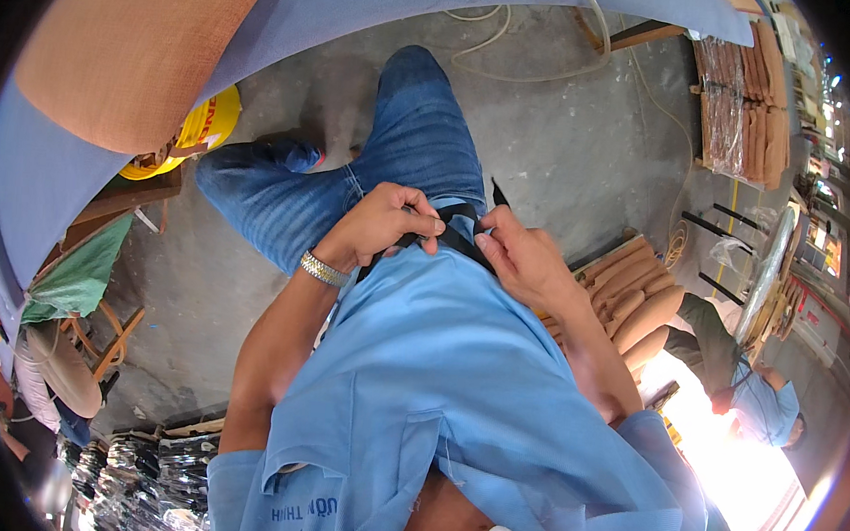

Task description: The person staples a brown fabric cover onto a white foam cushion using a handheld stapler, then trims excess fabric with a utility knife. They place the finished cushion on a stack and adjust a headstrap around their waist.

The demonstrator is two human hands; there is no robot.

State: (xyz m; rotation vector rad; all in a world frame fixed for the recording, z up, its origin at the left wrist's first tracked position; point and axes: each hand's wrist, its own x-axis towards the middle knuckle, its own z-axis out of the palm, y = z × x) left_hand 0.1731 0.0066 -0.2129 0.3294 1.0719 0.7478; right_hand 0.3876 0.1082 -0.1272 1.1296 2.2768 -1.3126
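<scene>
At my waist, a black fabric strap [465,243] crosses the front of my light blue shirt [441,324]. A loop of it stands up between my hands, and a loose end sticks up beyond the right one. My left hand [389,227], with a metal watch [325,269] on its wrist, pinches the strap between thumb and fingers. Close by, my right hand [526,259] grips the other side of the strap, its thumb pressed to the forefinger. Below the strap are my blue jeans [427,131].
Upholstery in orange-brown [143,49] and blue cloth [313,24] hangs over the upper left, with a yellow bucket [216,120] beneath. Brown padded pieces [635,291] stand at right, near another person [764,403]. A pale hose [541,77] lies on the grey floor.
</scene>
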